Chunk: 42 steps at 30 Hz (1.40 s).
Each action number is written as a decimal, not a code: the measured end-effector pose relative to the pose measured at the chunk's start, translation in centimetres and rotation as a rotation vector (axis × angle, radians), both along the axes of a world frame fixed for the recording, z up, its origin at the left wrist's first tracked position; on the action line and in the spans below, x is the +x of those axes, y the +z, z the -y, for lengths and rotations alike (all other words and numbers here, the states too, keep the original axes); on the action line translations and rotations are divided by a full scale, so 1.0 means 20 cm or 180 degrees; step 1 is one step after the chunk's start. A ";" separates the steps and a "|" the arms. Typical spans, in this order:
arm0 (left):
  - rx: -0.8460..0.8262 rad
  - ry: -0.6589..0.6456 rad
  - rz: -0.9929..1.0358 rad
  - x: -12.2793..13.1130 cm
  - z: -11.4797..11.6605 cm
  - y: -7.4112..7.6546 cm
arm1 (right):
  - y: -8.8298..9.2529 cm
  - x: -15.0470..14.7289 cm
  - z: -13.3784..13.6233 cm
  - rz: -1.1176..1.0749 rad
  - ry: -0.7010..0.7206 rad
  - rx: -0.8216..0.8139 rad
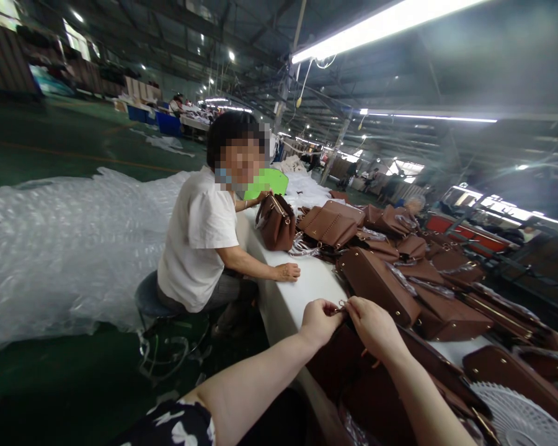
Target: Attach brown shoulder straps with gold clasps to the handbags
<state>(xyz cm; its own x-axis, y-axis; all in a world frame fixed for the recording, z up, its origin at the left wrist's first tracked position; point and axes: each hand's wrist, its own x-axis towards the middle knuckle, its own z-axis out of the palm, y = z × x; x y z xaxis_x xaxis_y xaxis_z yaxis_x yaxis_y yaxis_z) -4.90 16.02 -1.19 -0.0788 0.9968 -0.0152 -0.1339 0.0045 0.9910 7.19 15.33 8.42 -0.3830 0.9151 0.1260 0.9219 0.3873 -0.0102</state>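
Observation:
My left hand (322,321) and my right hand (372,323) meet at the table's edge, fingertips pinched together. Between them shows a small shiny metal clasp (341,305), its exact shape hard to make out. A brown handbag (367,399) lies right below my hands, partly covered by my right forearm. Just beyond my right hand, another brown handbag (376,285) rests on its side, its base with metal studs turned towards me.
A co-worker (199,241) in a white top sits on a stool at left, a hand on the white table (283,297) and another by an upright brown handbag (278,226). Several brown bags pile up at right. Clear plastic wrap (74,241) covers the floor; a white fan guard (516,412) stands lower right.

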 end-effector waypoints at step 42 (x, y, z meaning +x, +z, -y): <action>0.1683 -0.0064 -0.2441 -0.17 0.06 0.14 | 0.09 -0.12 0.12 0.0793 -0.0116 -0.0049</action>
<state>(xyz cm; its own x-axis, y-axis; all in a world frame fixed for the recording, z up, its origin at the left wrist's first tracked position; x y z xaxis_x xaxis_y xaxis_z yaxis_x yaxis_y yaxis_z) -8.24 14.90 1.52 0.1381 0.8605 0.4903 0.5534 -0.4776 0.6824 4.88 13.03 10.15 -0.3673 0.9299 0.0178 0.9100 0.3554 0.2135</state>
